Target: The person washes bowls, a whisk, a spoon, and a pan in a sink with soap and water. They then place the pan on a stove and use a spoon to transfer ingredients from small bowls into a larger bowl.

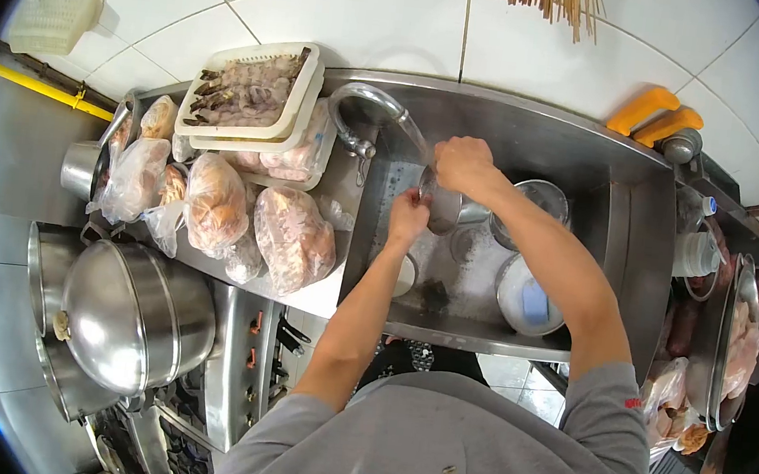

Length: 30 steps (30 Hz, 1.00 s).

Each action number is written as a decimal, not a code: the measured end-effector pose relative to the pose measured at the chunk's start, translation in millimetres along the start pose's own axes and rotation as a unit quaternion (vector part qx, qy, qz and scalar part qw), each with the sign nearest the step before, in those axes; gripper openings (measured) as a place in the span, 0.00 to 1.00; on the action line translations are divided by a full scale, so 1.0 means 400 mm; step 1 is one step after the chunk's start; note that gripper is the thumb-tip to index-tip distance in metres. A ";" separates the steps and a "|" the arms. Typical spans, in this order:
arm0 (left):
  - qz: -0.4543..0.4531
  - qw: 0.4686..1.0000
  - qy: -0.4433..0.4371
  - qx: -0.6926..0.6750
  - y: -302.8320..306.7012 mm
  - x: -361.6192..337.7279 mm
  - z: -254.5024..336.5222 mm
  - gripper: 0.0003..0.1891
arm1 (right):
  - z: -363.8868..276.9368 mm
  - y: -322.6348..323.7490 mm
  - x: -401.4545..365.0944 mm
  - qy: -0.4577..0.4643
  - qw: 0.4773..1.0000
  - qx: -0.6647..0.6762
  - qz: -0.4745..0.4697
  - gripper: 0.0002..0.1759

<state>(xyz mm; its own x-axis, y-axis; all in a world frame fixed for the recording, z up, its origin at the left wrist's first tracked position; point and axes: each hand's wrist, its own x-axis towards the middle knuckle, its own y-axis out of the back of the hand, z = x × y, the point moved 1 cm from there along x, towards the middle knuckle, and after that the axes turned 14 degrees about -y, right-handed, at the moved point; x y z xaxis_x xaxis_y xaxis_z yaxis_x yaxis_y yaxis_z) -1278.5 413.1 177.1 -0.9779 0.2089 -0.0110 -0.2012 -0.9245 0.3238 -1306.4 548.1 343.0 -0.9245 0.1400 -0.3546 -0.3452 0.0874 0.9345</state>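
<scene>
My left hand is closed, its fingers pinching the near-left rim of a shiny metal cup tilted in the sink. Above it my right hand is closed in a fist at the cup's upper edge; whether it also holds a cloth or sponge is hidden. The curved faucet points down just left of my right hand. Right of the cup, partly behind my right forearm, lies a round metal container. Nearer me, a blue sponge rests in a round metal dish.
Left of the sink stand a tray of shrimp and several bagged meats. A large domed steel pot sits on the stove. Orange-handled knives stand at the back right. Metal trays with meat are at the far right.
</scene>
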 end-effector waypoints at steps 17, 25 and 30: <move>0.032 0.999 0.017 0.039 0.006 0.001 0.026 0.14 | 0.042 -0.042 -0.019 -0.049 0.993 0.103 0.002 0.14; 0.012 0.998 -0.021 0.062 0.041 -0.004 0.073 0.15 | 0.071 -0.067 -0.025 -0.070 0.989 0.132 0.008 0.15; -0.047 0.992 -0.035 0.108 0.050 -0.006 0.090 0.18 | 0.069 -0.071 -0.029 -0.046 0.990 0.126 -0.033 0.15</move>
<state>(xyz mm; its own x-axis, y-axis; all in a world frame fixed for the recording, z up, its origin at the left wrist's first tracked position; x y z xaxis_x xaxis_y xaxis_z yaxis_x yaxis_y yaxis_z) -1278.2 405.5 217.8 -0.9476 0.3191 0.0134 -0.2660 -0.8117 0.5200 -1281.4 571.1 319.8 -0.8784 0.2139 -0.4273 -0.3425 0.3417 0.8752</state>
